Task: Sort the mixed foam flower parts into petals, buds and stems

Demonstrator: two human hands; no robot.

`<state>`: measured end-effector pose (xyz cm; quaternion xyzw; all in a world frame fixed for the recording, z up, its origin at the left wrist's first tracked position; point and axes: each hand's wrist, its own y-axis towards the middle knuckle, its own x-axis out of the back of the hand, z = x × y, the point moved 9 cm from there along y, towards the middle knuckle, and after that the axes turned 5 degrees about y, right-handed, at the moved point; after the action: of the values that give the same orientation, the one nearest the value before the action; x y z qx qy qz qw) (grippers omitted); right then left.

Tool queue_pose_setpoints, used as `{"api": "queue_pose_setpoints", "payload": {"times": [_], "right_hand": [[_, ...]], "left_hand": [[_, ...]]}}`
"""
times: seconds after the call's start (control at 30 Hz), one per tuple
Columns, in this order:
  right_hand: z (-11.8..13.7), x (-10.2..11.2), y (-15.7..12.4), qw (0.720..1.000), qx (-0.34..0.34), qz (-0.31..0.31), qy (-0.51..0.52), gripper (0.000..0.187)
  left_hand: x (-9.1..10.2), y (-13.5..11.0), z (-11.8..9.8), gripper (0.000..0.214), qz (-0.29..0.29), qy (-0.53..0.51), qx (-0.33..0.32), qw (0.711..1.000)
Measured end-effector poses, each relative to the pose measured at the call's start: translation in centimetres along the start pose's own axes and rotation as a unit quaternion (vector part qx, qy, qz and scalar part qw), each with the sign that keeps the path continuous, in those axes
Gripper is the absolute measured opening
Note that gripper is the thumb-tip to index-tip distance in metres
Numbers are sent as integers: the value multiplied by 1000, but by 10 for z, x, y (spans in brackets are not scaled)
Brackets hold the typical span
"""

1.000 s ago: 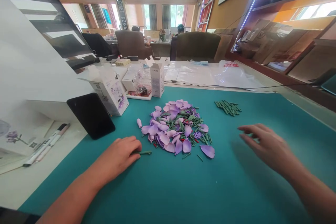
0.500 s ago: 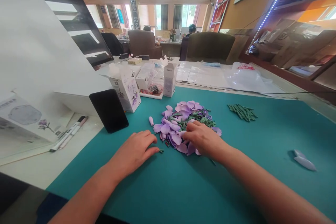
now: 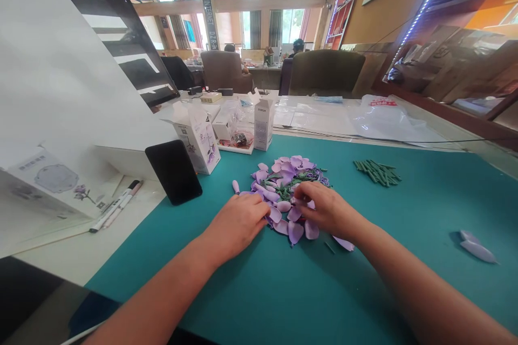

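Left hand (image 3: 238, 223) and right hand (image 3: 324, 210) on petal pile (image 3: 285, 178), middle of green mat (image 3: 283, 291).
I see left palm down, fingers loosely curled, at the pile's near-left edge. Right fingers are bent into its near side. Can't tell if either grips a piece. Green stems (image 3: 376, 171) lie well apart on the right.

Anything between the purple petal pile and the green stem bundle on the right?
No. In the head view only bare teal mat separates the petal pile from the green stem bundle.
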<state>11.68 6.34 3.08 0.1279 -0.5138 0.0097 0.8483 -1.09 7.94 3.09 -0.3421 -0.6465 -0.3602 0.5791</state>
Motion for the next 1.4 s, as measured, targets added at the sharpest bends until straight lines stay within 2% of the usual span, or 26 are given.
{"api": "queue_pose_setpoints", "payload": {"times": [0.07,0.13,0.27,0.4,0.63,0.77,0.9,1.1,1.2,1.3,1.4], "right_hand": [[-4,6,1,999,-22,-27,11,14],[-2,6,4,999,-10,-31,4,19],[-1,-15,7,998,2,37,-49,18],[-4,-30,7,991,-13,73,-112,13],[4,-38,15,986,-7,55,-158,5],[2,-37,17,990,0,24,-137,6],[-2,-35,16,998,6,10,-69,6],[-13,-26,14,999,-22,-22,22,6],[-15,-21,12,998,-29,-31,38,9],[-8,-14,9,998,-20,-38,49,11],[11,-15,4,999,28,-17,44,14]], "left_hand": [[2,12,-4,15,-4,20,-7,1000],[1,24,-6,12,12,36,-8,999],[-6,39,-9,7,35,48,-14,998],[-15,41,-9,13,38,39,-25,998],[-22,43,0,15,-12,17,-40,999],[-19,43,7,15,-22,-16,-28,999],[-7,43,16,11,-51,-98,-7,994],[0,39,39,9,-69,-238,86,965],[3,37,46,12,-88,-293,110,946],[5,35,55,17,-101,-328,125,931],[5,32,68,15,-103,-336,146,925]]}}
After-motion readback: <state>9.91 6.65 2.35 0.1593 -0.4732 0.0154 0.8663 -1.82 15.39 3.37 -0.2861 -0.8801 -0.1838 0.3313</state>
